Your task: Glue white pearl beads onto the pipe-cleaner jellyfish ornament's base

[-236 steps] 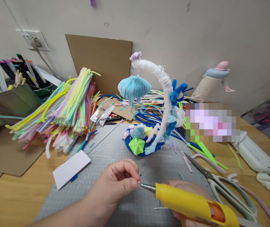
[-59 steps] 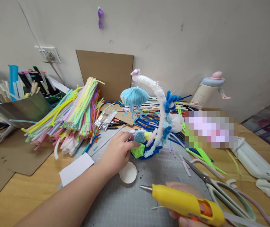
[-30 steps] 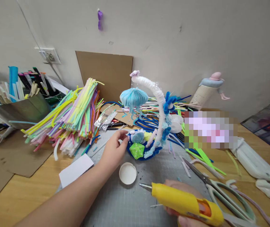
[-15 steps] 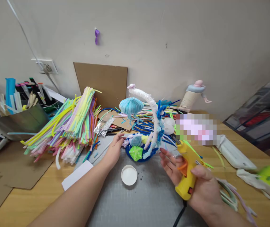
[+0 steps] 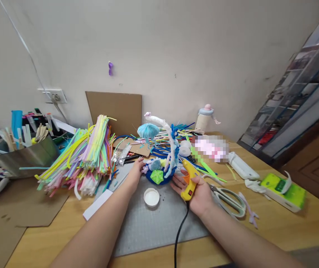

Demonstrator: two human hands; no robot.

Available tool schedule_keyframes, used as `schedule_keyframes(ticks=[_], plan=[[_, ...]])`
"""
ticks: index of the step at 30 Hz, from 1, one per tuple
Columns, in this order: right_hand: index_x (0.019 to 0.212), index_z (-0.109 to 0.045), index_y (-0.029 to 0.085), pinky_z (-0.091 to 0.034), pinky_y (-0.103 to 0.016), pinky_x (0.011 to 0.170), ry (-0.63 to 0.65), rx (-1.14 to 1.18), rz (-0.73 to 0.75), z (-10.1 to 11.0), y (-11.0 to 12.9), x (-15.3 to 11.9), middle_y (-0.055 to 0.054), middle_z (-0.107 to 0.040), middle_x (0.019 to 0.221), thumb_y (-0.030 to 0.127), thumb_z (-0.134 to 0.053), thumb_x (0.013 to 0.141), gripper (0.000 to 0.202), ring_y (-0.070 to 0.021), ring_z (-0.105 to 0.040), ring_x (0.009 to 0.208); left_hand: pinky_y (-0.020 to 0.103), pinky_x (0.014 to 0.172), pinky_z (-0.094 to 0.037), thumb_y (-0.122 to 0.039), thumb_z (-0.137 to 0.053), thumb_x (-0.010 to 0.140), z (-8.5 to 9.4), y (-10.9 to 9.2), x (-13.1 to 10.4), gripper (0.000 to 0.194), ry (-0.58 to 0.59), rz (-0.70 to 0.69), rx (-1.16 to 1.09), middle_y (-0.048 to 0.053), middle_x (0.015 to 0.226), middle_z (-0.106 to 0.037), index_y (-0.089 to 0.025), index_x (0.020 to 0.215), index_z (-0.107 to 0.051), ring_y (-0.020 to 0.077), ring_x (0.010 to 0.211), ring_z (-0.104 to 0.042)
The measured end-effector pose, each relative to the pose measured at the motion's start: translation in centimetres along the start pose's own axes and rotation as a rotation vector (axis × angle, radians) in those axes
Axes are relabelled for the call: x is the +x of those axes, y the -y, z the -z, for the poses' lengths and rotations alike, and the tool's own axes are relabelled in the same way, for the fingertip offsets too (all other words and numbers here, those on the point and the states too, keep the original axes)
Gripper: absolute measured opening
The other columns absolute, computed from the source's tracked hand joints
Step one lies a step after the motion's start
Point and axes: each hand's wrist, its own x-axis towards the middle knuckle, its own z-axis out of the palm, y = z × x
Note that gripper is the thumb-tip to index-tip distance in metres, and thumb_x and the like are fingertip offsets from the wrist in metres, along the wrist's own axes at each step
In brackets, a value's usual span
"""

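On the mat [image 5: 159, 227], the ornament [image 5: 157, 176] is being flanked by the left hand [image 5: 136, 172], whose grip cannot be told, and the right hand [image 5: 200, 194], where the glue gun [image 5: 189, 179] is being clasped. A light, soft, fragile build is being presumed; gripping the base [image 5: 163, 181], not the arch [image 5: 171, 143], is being advised.

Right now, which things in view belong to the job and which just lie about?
Likely in use:
yellow glue gun, in the right grip
jellyfish ornament, beside the left grip
grey mat, under the ornament

Apparently lying about:
scissors
white card
cardboard panel
bottle
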Motion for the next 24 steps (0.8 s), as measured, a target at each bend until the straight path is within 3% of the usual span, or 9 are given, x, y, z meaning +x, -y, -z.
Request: schedule_keyframes(ticks=[4, 8, 11, 15, 20, 24], plan=[[0.087, -0.065, 0.023, -0.054, -0.052, 0.076, 0.035, 0.001, -0.005, 0.3, 0.6, 0.8, -0.005, -0.072, 0.072, 0.016, -0.046, 0.061, 0.033, -0.0253, -0.069, 0.078, 0.041, 0.082, -0.052, -0.032, -0.053, 0.089, -0.1, 0.1, -1.7, 0.032, -0.049, 0.037, -0.044, 0.009, 0.117, -0.058, -0.017, 0.117, -0.054, 0.0202, 0.097, -0.059], [0.098, -0.063, 0.018, -0.053, -0.046, 0.076, 0.050, -0.002, -0.024, 0.2, 1.5, 1.8, -0.006, -0.070, 0.091, 0.027, -0.051, 0.081, 0.022, -0.0228, -0.067, 0.084, 0.042, 0.081, -0.052, -0.032, -0.054, 0.088, 0.0, 0.9, -3.1, 0.034, -0.124, 0.064, -0.070, 0.009, 0.117, -0.057, -0.016, 0.118, -0.053, 0.0210, 0.097, -0.059], [0.106, -0.059, 0.015, -0.052, -0.042, 0.078, 0.041, -0.006, -0.042, 0.2, 2.1, 2.3, -0.007, -0.066, 0.104, 0.038, -0.052, 0.090, 0.029, -0.0210, -0.065, 0.089, 0.042, 0.082, -0.052, -0.032, -0.054, 0.088, 0.4, 1.1, -3.5, 0.033, -0.167, 0.076, -0.066, 0.009, 0.117, -0.058, -0.016, 0.117, -0.054, 0.0210, 0.098, -0.059], [0.110, -0.058, 0.016, -0.053, -0.041, 0.077, -0.004, -0.024, -0.052, 0.4, 2.0, 2.1, -0.007, -0.064, 0.108, 0.038, -0.053, 0.091, 0.029, -0.0207, -0.064, 0.090, 0.042, 0.082, -0.051, -0.032, -0.054, 0.089, 0.4, 0.5, -2.5, 0.033, -0.184, 0.062, -0.068, 0.009, 0.118, -0.057, -0.016, 0.117, -0.054, 0.0212, 0.099, -0.059], [0.111, -0.057, 0.016, -0.053, -0.042, 0.077, -0.067, -0.075, -0.072, 0.7, 0.8, 1.0, -0.007, -0.063, 0.108, 0.037, -0.053, 0.091, 0.029, -0.0214, -0.064, 0.090, 0.042, 0.082, -0.052, -0.032, -0.054, 0.089, -0.6, -0.2, -0.8, 0.032, -0.111, 0.060, -0.079, 0.009, 0.117, -0.058, -0.016, 0.116, -0.054, 0.0207, 0.098, -0.059], [0.111, -0.057, 0.016, -0.054, -0.041, 0.075, -0.085, -0.095, -0.059, 0.2, 0.6, 1.3, -0.007, -0.063, 0.108, 0.037, -0.053, 0.091, 0.029, -0.0208, -0.064, 0.089, 0.042, 0.082, -0.051, -0.032, -0.054, 0.089, -0.7, 0.2, -1.6, 0.032, -0.114, 0.067, -0.070, 0.009, 0.117, -0.058, -0.016, 0.117, -0.054, 0.0210, 0.098, -0.059]])
